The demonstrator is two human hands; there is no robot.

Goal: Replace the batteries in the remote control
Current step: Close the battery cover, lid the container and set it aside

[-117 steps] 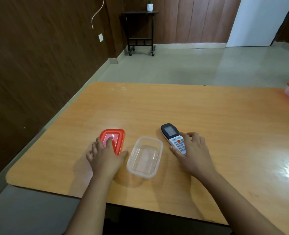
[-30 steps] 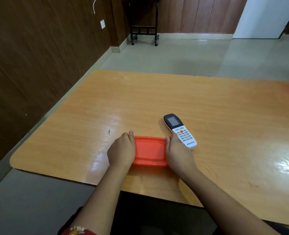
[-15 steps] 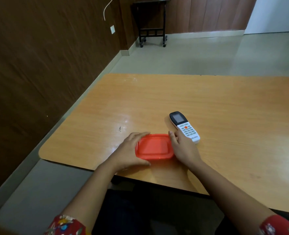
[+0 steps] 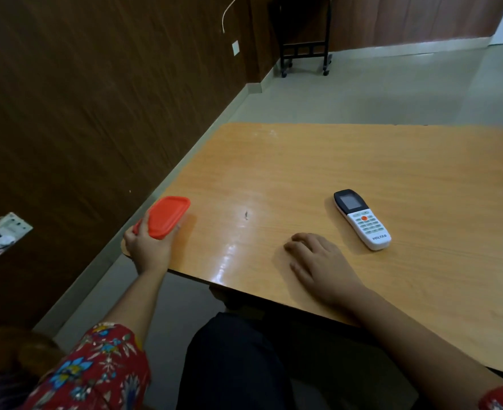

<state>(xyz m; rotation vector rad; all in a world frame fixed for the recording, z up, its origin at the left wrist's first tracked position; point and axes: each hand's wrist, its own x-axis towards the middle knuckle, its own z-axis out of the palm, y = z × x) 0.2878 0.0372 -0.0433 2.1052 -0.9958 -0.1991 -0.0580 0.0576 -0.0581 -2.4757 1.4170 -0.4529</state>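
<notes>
A white remote control (image 4: 361,219) with a dark screen end lies face up on the wooden table (image 4: 362,161), buttons showing. My right hand (image 4: 318,266) rests flat on the table just left of and nearer than the remote, not touching it. My left hand (image 4: 148,248) grips a closed container with a red lid (image 4: 166,216) at the table's left corner, tilted and lifted off the surface. No batteries are in sight.
A dark wood-panelled wall runs along the left, with a white socket plate (image 4: 0,233) low down. A black stand on wheels (image 4: 303,37) is at the back of the room. A small speck (image 4: 246,214) lies on the table. My lap is under the near edge.
My left hand has carried the red-lidded container from in front of me out to the table's left corner. My right hand let go of it and now lies flat on the table.
</notes>
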